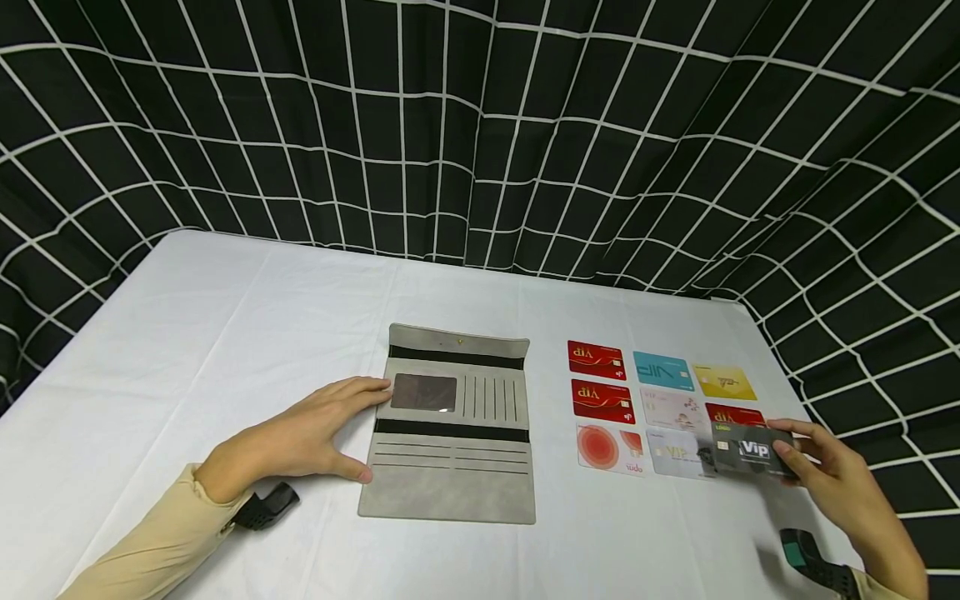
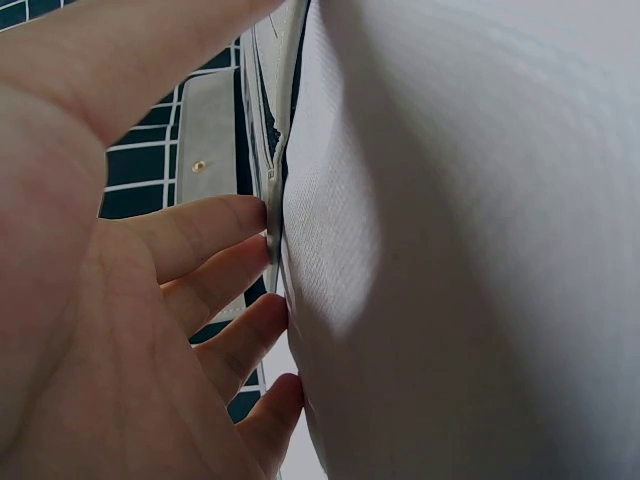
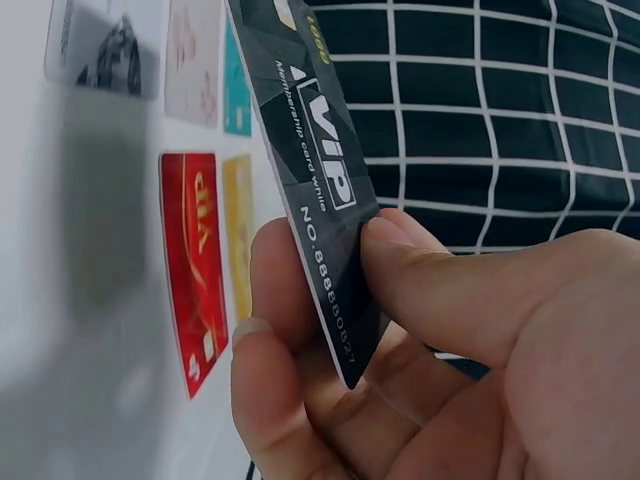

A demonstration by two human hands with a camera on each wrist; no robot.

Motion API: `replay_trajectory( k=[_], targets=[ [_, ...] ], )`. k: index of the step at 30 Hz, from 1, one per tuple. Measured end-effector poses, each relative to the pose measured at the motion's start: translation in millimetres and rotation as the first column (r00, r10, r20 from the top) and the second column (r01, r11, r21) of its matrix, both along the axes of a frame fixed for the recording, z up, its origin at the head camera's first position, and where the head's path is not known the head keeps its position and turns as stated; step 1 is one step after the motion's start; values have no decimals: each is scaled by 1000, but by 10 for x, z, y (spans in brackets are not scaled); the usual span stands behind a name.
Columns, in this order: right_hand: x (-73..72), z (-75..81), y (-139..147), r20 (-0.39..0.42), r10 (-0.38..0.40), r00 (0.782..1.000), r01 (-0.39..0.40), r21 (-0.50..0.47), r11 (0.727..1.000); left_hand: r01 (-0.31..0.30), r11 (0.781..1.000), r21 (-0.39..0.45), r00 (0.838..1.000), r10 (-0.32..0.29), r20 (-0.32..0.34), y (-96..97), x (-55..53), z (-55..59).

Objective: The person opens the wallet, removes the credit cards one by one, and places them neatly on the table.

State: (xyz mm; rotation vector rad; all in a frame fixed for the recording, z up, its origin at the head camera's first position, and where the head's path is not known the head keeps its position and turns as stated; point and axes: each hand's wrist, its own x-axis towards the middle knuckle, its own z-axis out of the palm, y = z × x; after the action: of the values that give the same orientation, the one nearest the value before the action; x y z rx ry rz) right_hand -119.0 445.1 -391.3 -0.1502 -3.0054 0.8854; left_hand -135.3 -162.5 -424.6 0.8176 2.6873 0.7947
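A black VIP card point(image 1: 750, 450) is pinched between the thumb and fingers of my right hand point(image 1: 832, 475), tilted up off the white table in the right wrist view. Below it lies a red VIP card point(image 3: 193, 265), partly covered by the black card in the head view. My left hand point(image 1: 307, 433) rests with spread fingers at the left edge of an opened grey wallet point(image 1: 450, 500). The wallet has slots and a clear window pocket point(image 1: 423, 392). In the left wrist view, fingertips point(image 2: 250, 213) touch the wallet's edge.
Right of the wallet, cards lie in rows: red ones point(image 1: 596, 360), a teal one point(image 1: 663, 371), a yellow one point(image 1: 724, 382), a pink one point(image 1: 670, 409), a silver one point(image 1: 678, 452) and a white one with red circles point(image 1: 610, 449). A black gridded curtain point(image 1: 450, 125) surrounds the table.
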Motion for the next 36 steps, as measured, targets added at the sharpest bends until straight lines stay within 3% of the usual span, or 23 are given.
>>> replay_trajectory(
  k=[6,12,19,24,28,36],
  targets=[
    [12,-31,81,39,-41,998,40,29,999,0,1000,1,1000,0,-3,-1,0,-1],
    [-3,-46,167,151,-76,986,69,51,996,0,1000,3,1000,0,-3,-4,4,3],
    [-50,-130,329,327,-69,942,68,13,998,1,1000,5,1000,-1,-5,-7,12,10],
    [-65,-234,429,392,-138,909,151,-2,989,2,1000,10,1000,-2,-3,-9,17,18],
    [-61,-284,482,390,-185,902,187,34,982,2,1000,4,1000,-2,5,-1,8,15],
    [-68,-309,467,350,-223,910,205,89,975,3,1000,5,1000,-3,-4,-6,11,25]
  ],
)
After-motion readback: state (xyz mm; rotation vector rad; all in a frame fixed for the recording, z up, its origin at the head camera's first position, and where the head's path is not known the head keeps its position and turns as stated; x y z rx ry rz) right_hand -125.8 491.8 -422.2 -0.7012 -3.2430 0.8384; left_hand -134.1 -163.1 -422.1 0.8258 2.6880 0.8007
